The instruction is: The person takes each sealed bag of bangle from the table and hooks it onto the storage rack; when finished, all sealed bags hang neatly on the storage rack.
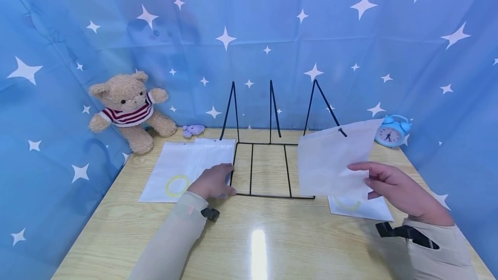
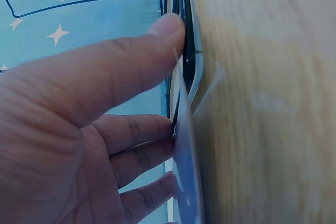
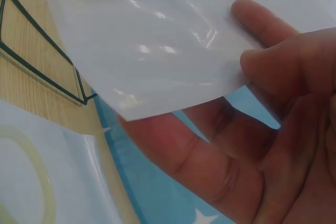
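A black wire rack (image 1: 268,195) with upright prongs stands mid-table. My left hand (image 1: 214,180) holds its left side, the thumb (image 2: 168,30) against the wire and the other fingertips by the wire and a bag edge. From the right prong hangs a white plastic bag (image 1: 330,163), the prong's end passing through its top. My right hand (image 1: 400,189) touches this bag's lower right part. In the right wrist view, two relaxed digits lie before the bag (image 3: 147,40), with other fingers (image 3: 173,145) beyond its lower edge.
White bags with yellow rings lie left (image 1: 159,185) of the rack, and another bag (image 1: 365,211) lies below the hanging one. At the back sit a teddy bear (image 1: 130,118), a small purple toy (image 1: 193,130) and a blue alarm clock (image 1: 392,133). A starry blue curtain (image 1: 264,12) surrounds the table.
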Motion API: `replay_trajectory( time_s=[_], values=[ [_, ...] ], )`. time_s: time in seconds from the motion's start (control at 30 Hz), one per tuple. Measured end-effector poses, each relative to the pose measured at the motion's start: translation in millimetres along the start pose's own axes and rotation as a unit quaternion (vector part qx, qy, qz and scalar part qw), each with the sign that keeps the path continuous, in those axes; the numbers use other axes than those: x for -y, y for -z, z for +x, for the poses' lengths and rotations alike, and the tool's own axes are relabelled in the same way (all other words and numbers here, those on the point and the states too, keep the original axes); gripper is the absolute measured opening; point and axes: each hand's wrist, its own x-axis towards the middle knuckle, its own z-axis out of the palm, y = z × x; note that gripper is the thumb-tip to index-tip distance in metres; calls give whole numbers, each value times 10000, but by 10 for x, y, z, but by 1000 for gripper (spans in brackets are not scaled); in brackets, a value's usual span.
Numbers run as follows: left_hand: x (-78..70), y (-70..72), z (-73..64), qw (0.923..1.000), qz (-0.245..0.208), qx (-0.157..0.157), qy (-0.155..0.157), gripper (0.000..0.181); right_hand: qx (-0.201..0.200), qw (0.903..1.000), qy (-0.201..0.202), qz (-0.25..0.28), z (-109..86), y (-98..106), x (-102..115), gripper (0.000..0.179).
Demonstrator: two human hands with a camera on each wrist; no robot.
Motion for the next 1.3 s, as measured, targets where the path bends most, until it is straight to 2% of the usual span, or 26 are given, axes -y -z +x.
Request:
replay_trajectory(
  time_s=[0.43, 0.93, 1.07, 1.3],
  values=[
    [-2, 0, 3, 10000, 30, 24, 12, 85, -134, 9992, -361, 74, 20, -12, 60, 48],
    [6, -4, 17, 10000, 43, 20, 27, 85, -268, 9990, -75, 340, 72, -74, -6, 57],
    [5, -4, 19, 10000, 48, 22, 35, 85, -317, 9989, -167, 313, 78, -88, -32, 55],
    [13, -12, 25, 10000, 23, 40, 18, 85, -308, 9984, -395, 253, 91, -106, -94, 39]
  ],
)
